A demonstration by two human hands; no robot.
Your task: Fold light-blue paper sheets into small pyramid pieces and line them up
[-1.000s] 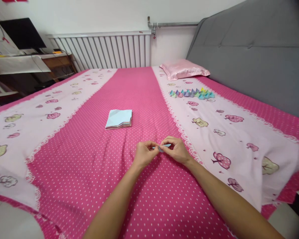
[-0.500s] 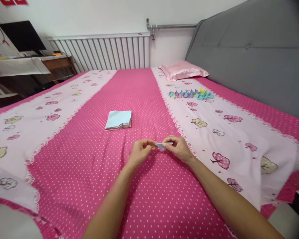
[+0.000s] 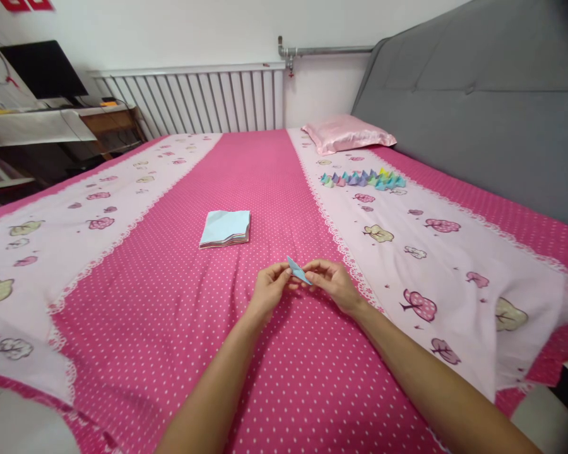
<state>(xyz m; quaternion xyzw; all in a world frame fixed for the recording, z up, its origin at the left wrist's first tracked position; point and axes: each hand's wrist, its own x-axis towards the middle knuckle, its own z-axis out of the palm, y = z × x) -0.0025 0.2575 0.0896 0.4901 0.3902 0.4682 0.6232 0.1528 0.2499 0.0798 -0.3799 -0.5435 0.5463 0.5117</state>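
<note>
A small folded piece of light blue paper (image 3: 298, 270) is held up between my two hands, tilted so that one point rises to the upper left. My left hand (image 3: 272, 287) pinches its left side between thumb and fingers. On the lower right part, the thumb and fingertips of my right hand (image 3: 334, 284) close on the paper. Beyond my left hand a stack of square paper sheets (image 3: 226, 227), light blue on top, lies on the pink bedspread (image 3: 180, 296). Several folded paper pieces (image 3: 362, 179) in blue, purple, green, pink and yellow stand in a cluster farther right.
A pink satin pillow (image 3: 348, 133) lies at the far right of the bed, beside the grey padded headboard (image 3: 483, 94). A white radiator (image 3: 194, 101) runs along the back wall. At the far left, a desk (image 3: 108, 120) carries a black monitor (image 3: 42, 69).
The blue paper has turned from lying level to slanting, its left point now raised. My left hand has shifted slightly right and taken a pinch on it.
</note>
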